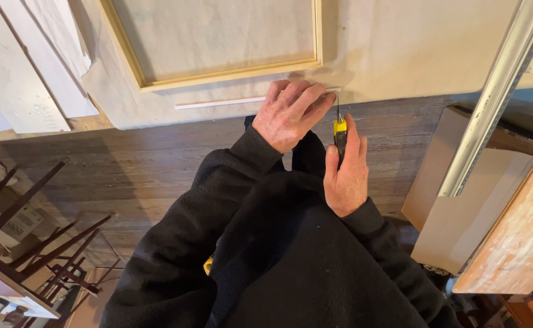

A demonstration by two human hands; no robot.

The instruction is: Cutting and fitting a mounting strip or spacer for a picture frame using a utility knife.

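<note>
Dark, worn wood plank floor (157,164), with a big sheet of cream paper (400,54) lying across its far side.

Thin white strip (218,102) is sitting flat on the paper near its lower edge, long and narrow with a straight, smooth, matte face. Its right end is running under the left hand's fingertips.

Left hand (288,115) is pressing down on that end, fingers (306,97) held close together and laid flat, tips pointing away from the body.

Right hand (345,173) is gripping a utility knife (340,135), yellow and black plastic body, fist closed around the handle with the thumb lying along its side. The slim metal blade is pointing up and meeting the paper just right of the left fingertips, at the strip's end.

Beyond the fingers, a pale raw-wood frame (230,74) with mitred corners is lying on the paper, canvas-like cloth inside.

Right of the knife hand: flat brown cardboard (461,200), a long silvery moulded rail (491,103) leaning across it, and a rough paint-flecked board (522,237).

Left of the sleeves, dark wooden slats (35,237) are jutting out. Black fleece sleeves (218,206) are filling the foreground.
</note>
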